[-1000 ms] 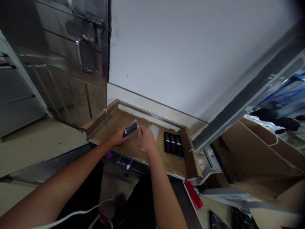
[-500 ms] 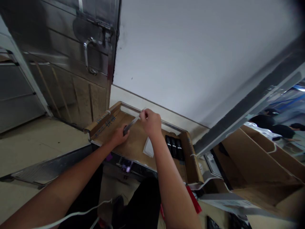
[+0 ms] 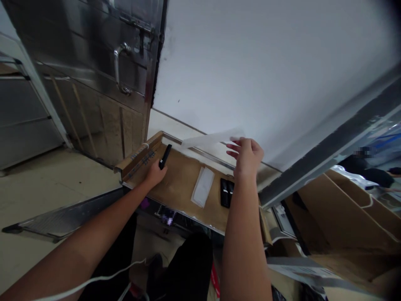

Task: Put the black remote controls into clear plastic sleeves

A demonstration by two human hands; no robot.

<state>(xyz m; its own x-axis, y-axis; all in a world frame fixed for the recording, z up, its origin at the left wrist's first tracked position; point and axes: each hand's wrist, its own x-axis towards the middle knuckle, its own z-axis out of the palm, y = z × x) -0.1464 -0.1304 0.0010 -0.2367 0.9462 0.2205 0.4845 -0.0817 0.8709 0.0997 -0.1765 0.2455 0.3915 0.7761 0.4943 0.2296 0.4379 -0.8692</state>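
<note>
My left hand [image 3: 155, 173] is closed around a slim black bar-shaped item [image 3: 166, 154] with a small white label; its exact kind I cannot make out. It stands tilted up over the left part of the cardboard-lined tray [image 3: 175, 184]. My right hand [image 3: 248, 155] is raised at the right, pinching one end of a long translucent plastic sleeve [image 3: 208, 139], which stretches leftward, apart from the black item. Between the hands, a stack of whitish sleeves [image 3: 203, 187] lies on the cardboard. Black items with white bands [image 3: 224, 193] lie right of it, partly hidden by my right forearm.
Behind the tray rises a white wall [image 3: 250, 75], with a metal door and its handle [image 3: 117, 69] at the left. Large cardboard boxes [image 3: 328, 217] stand at the right. A white cable [image 3: 103, 281] crosses near my legs. Another person is partly visible at the far right.
My right hand has moved right and away from my left, carrying the sleeve clear of the black item. The black item now shows fully above my left hand.
</note>
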